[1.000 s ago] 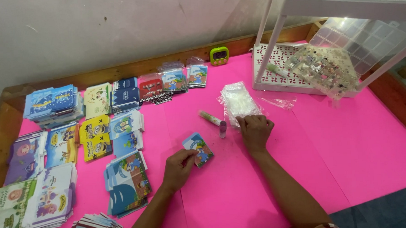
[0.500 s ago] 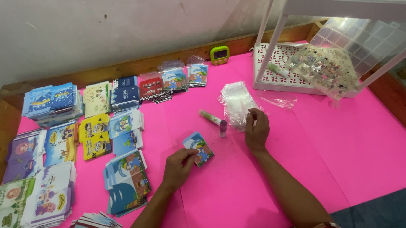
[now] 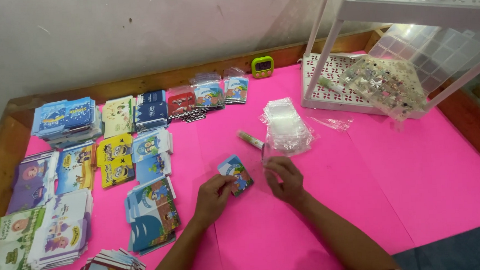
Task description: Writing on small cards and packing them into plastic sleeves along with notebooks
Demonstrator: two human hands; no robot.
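Bright pink table (image 3: 414,170), card stacks (image 3: 64,180) way off left. Left hand (image 3: 213,195) pinches a small blue card (image 3: 236,174); just right of the card, right hand (image 3: 285,177) pinches a clear sleeve (image 3: 270,152), plastic bag pile (image 3: 286,126) behind.

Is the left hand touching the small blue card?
Touching. The head view shows the left hand pinching the small blue card at its left edge with its fingertips.

A small blue picture card (image 3: 236,174) is held tilted just above the pink surface, near the middle. Just right of it, a clear plastic sleeve (image 3: 270,152) is pinched, beside the stack of clear sleeves (image 3: 286,126).
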